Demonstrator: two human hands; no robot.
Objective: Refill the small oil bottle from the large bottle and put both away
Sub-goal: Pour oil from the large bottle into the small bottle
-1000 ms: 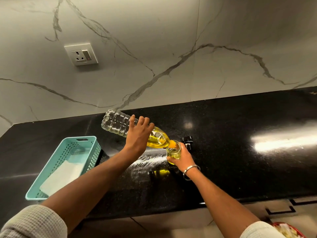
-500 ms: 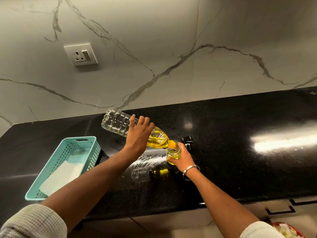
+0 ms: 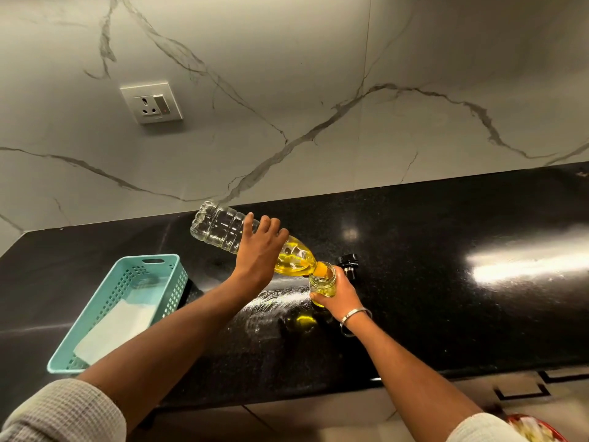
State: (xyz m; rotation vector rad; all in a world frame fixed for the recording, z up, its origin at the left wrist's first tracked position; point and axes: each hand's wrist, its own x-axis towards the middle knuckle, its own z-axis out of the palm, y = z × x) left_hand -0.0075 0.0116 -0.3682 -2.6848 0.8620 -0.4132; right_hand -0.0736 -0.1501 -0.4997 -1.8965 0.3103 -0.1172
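**Operator:** Where do the two bottles stand?

**Manual:** Centre of the frame. Your left hand (image 3: 259, 250) wraps the midsection of the large bottle (image 3: 251, 239), fingers curled over its top. Its long axis runs from base at upper left down to neck at lower right, oil pooled at the neck end. Your right hand (image 3: 338, 290) clamps round the small oil bottle (image 3: 322, 282), upright on the black counter (image 3: 446, 282), directly below the large bottle's mouth; the two mouths appear to touch.

**Operator:** What governs the next move?

**Manual:** The neck lies right of and below your left fingers. To stop the pour, judge that you must raise that neck end, pivoting about the left hand. The black cap (image 3: 349, 264) stands just behind the small bottle, nearer your right hand. The teal basket (image 3: 95, 317) sits at lower left.
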